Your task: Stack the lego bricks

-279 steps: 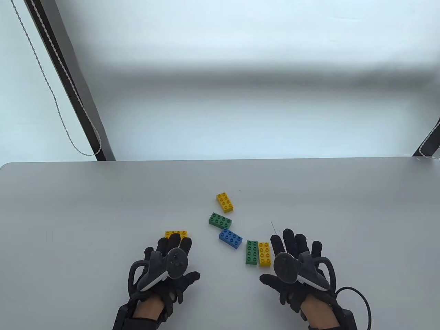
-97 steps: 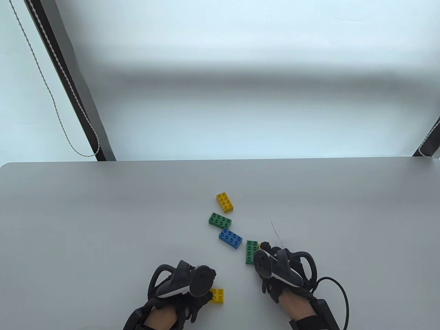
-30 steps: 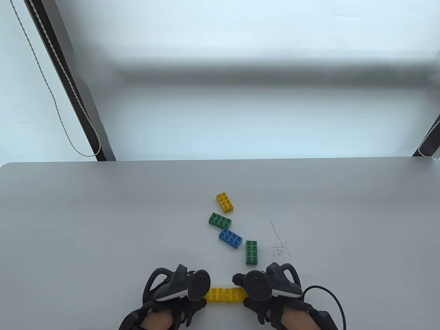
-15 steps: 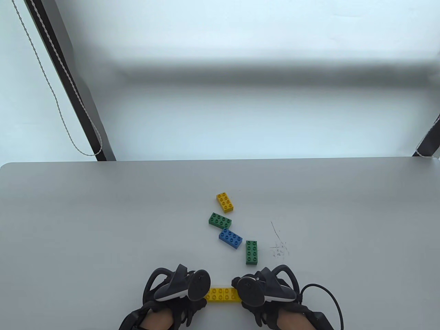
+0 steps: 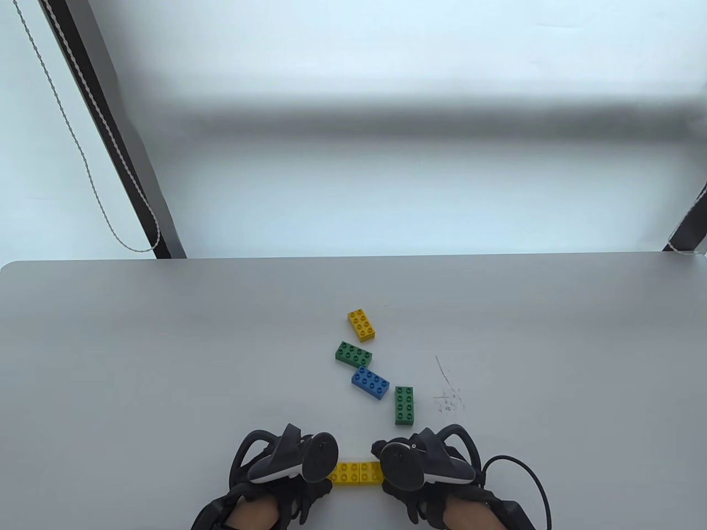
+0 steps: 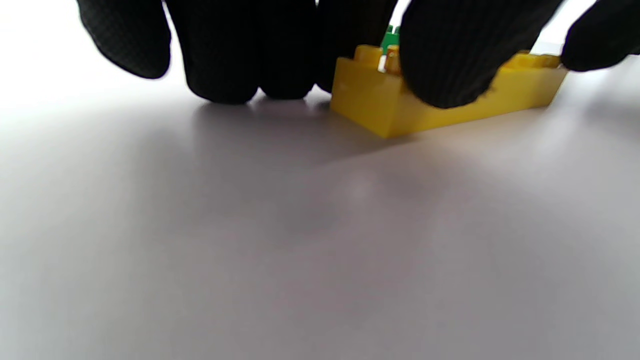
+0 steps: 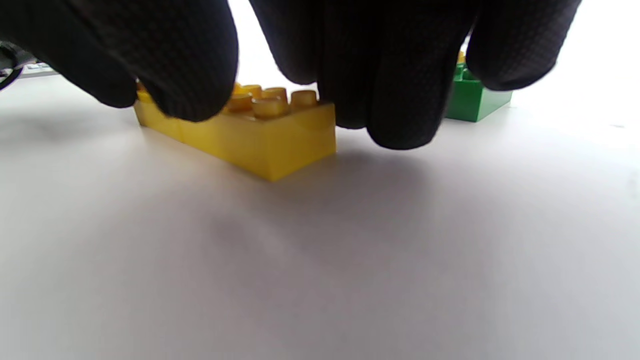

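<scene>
Two yellow bricks lie end to end on the table near its front edge, studs up: the left yellow brick and the right yellow brick. My left hand grips the left one, thumb on its near side and fingers behind it. My right hand grips the right one, thumb in front and fingers behind. Both bricks rest on the table and their ends touch. The trackers hide the fingers in the table view.
Loose bricks lie beyond the hands: a green brick closest to the right hand, a blue brick, another green brick and a yellow brick. Pencil-like scratches mark the table at right.
Over the last second my right hand slid its yellow brick left until it met the left yellow brick. In the last half second almost nothing moved. The left hand stayed put.
</scene>
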`<state>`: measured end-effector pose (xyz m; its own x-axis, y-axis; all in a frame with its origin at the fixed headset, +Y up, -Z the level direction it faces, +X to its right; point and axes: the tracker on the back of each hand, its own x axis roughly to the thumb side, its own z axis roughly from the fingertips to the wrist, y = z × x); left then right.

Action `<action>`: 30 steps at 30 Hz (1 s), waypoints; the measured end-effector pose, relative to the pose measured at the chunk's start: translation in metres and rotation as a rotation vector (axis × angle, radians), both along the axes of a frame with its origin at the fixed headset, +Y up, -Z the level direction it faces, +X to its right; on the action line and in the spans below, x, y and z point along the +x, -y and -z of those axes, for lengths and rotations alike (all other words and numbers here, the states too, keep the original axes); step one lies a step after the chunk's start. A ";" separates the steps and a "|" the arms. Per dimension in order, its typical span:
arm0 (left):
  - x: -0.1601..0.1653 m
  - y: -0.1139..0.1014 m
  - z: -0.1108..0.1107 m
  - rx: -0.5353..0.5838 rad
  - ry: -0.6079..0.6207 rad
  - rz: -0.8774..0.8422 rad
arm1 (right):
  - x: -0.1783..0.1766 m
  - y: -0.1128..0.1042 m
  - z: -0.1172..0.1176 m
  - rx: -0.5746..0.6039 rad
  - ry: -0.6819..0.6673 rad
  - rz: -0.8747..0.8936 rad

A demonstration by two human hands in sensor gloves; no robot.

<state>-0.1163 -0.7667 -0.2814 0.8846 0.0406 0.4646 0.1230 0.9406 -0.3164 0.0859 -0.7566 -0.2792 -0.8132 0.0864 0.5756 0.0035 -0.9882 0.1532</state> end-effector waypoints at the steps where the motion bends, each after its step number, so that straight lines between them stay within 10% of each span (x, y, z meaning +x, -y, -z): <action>1: 0.000 0.000 0.000 -0.001 0.000 0.000 | 0.002 -0.002 0.001 0.003 0.013 0.016; 30: 0.001 -0.001 0.000 0.010 -0.002 -0.001 | 0.030 -0.001 0.061 0.186 0.520 -0.001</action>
<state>-0.1156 -0.7660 -0.2818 0.8853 0.0368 0.4636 0.1217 0.9439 -0.3071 0.1161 -0.7552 -0.3405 -0.9944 0.0207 0.1033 -0.0252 -0.9988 -0.0426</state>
